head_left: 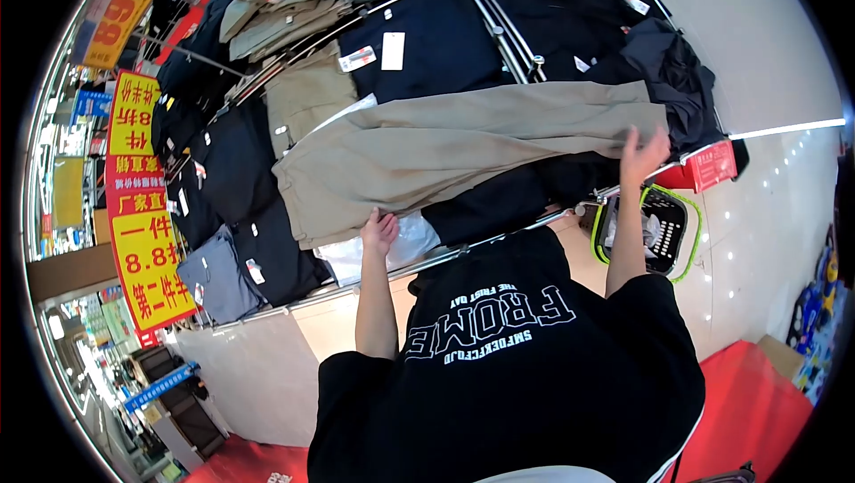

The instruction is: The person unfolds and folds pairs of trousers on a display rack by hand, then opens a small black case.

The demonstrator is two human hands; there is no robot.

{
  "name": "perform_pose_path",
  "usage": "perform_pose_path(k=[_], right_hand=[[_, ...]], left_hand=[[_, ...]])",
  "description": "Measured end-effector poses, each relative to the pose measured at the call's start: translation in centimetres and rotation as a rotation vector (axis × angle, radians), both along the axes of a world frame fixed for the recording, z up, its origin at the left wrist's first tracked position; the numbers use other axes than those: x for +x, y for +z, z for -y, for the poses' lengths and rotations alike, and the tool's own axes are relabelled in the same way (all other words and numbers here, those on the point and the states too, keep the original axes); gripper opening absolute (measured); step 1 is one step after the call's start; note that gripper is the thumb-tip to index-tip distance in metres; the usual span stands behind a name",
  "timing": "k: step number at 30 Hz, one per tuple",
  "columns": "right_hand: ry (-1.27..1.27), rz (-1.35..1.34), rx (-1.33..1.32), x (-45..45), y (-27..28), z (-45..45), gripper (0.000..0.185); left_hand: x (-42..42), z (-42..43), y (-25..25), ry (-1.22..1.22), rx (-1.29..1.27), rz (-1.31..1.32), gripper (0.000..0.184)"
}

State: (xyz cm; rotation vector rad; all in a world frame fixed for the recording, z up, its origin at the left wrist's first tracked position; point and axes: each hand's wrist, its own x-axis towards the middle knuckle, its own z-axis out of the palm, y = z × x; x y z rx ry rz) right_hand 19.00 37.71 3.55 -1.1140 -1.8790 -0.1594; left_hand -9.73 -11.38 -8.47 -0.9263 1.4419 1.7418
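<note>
A pair of khaki trousers (392,158) lies lengthwise across the display rack, waist at the left and leg ends at the right. My left hand (380,230) grips the near edge of the trousers close to the waist, thumb and fingers closed on the cloth. Over the leg ends is my right hand (645,154), its fingers apart and slightly blurred; whether it presses on the fabric is hard to see. A clear plastic bag (383,247) sticks out from under the trousers, below my left hand.
Folded dark trousers (427,38) with tags surround the khaki pair. Crumpled dark clothing (672,78) lies at the rack's right end. A black and green basket (672,238) stands below the rack's metal rail (454,256). Yellow and red signs (142,207) hang at left.
</note>
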Motion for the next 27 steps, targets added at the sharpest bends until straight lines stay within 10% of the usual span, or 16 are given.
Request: perform_pose_path(k=[6,15,27], right_hand=[[0.72,0.422,-0.381,-4.3,1.0,6.1,0.05],[0.874,0.289,-0.432,-4.9,2.4,4.7,0.008],[0.787,0.367,-1.373,-4.2,3.0,-0.8,0.037]], left_hand=[[-1.0,-1.7,-1.1,0.06,0.046,-0.053,0.04],[0.0,-1.4,0.9,0.158,0.012,-0.151,0.033],[0.5,1.9,-0.7,0.354,0.16,0.08,0.022]])
